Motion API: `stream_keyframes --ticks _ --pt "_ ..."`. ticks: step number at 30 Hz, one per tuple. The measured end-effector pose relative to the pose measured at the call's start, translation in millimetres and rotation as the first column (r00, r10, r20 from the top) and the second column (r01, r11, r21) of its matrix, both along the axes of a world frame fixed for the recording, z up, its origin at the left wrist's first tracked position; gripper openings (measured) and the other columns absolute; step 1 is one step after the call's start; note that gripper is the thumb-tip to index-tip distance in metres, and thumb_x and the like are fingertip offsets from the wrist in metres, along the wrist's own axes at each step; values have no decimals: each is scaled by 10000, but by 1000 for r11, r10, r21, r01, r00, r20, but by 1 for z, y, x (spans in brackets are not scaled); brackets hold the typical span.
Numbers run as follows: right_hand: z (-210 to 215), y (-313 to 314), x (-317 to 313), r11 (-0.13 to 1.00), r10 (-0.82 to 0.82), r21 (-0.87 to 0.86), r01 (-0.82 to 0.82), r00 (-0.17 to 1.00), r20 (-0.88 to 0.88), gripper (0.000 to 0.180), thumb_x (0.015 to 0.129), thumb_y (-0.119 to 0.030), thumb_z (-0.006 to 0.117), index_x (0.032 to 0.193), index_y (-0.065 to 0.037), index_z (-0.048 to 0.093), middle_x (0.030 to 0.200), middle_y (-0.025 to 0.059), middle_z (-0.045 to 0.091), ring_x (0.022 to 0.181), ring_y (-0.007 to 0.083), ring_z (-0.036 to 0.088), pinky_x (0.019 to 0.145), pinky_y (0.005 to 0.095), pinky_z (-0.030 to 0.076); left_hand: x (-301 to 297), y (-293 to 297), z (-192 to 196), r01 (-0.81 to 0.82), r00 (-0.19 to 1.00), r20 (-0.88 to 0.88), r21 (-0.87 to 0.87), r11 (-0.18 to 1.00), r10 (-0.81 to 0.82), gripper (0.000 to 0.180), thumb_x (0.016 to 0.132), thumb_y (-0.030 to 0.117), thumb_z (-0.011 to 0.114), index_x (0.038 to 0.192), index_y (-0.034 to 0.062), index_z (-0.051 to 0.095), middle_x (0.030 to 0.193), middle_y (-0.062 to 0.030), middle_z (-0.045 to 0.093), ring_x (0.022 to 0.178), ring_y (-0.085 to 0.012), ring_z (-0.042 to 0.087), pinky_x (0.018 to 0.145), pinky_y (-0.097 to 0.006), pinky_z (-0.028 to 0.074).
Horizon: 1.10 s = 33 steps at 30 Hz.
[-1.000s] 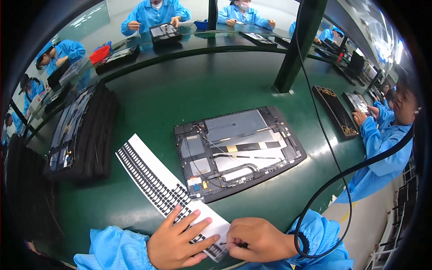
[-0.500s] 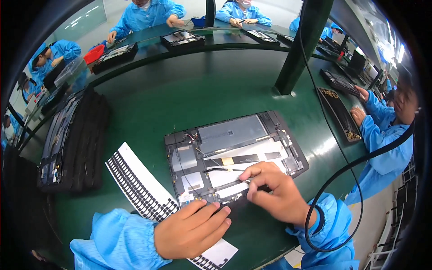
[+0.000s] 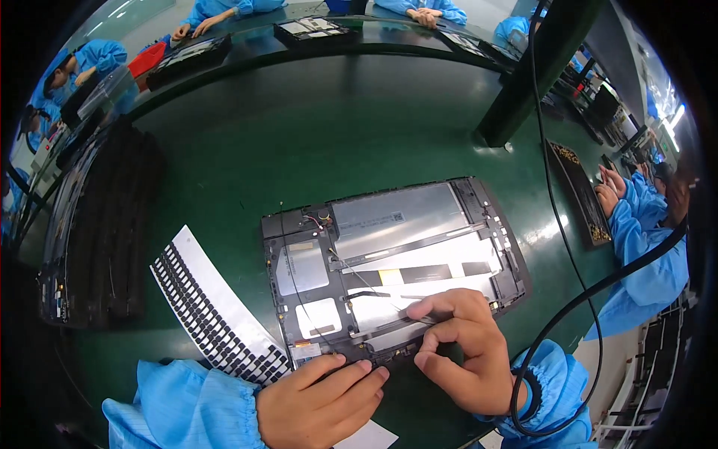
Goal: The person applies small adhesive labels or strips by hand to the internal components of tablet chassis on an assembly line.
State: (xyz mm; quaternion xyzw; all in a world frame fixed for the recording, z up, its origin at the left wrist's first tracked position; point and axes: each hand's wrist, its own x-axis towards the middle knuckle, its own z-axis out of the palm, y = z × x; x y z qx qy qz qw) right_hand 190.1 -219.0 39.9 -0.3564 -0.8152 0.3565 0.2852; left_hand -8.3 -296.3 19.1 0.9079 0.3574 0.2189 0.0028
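Note:
An opened tablet (image 3: 404,277) lies on the green bench, its inner side up, showing silver battery plates, flat cables and thin wires. My left hand (image 3: 325,400) lies with outstretched fingers along the tablet's near left edge. It partly covers a white sheet of black stickers (image 3: 224,318) that sticks out on both sides of it. Over the tablet's near right part is my right hand (image 3: 467,348), thumb and fingers curled in a pinch. What it holds is largely hidden; a thin sliver shows by the index fingertip, beside a dark flat strip.
A stack of tablets (image 3: 93,239) stands at the left. A green post (image 3: 516,97) rises from the far right, and a black cable (image 3: 598,277) loops over my right wrist. A person at the right works beside a long dark tray (image 3: 580,194); others sit across the bench.
The whole view has shifted, and the tablet appears slightly larger. My right hand stays pinched over the tablet's near side, my left hand on its edge. The person at the right has moved their hands.

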Motion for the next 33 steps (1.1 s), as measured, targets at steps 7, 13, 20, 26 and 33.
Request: stream_keyframes --ticks 7,13,20,26,33 --pt "-2 -3 -3 998 13 66 -13 1000 -2 89 610 -31 617 663 -54 550 992 87 571 901 238 476 833 341 308 -1 -3 5 -10 1000 -30 11 1000 10 195 729 94 533 893 94 639 1033 -56 599 937 -187 544 801 -309 412" --pt "-4 -3 0 997 -11 76 10 1000 9 92 611 -34 622 669 -58 555 976 79 571 902 235 481 835 339 309 7 3 4 -26 998 63 18 999 25 189 739 91 533 896 80 638 1066 -75 589 964 -198 540 787 -313 421" --pt "-2 0 8 994 7 107 -10 999 31 115 602 -47 638 670 -68 547 945 61 558 867 247 498 785 350 341 7 5 7 -2 997 -81 13 1000 3 149 724 108 566 848 60 633 1123 -99 562 1011 -206 519 792 -314 423" --pt "1 0 9 989 29 142 -26 999 -18 168 577 -27 660 718 -64 577 943 65 551 849 250 497 763 353 363 7 6 6 5 997 -76 7 1000 -5 123 732 116 567 824 66 630 1127 -95 563 1022 -204 514 789 -315 427" --pt "-3 -2 8 944 63 317 -92 993 101 226 555 -13 686 766 -50 615 933 85 562 847 252 510 740 338 392 8 4 4 -5 997 -83 2 1000 5 119 725 121 572 817 73 630 1121 -87 568 1027 -198 515 796 -315 429"
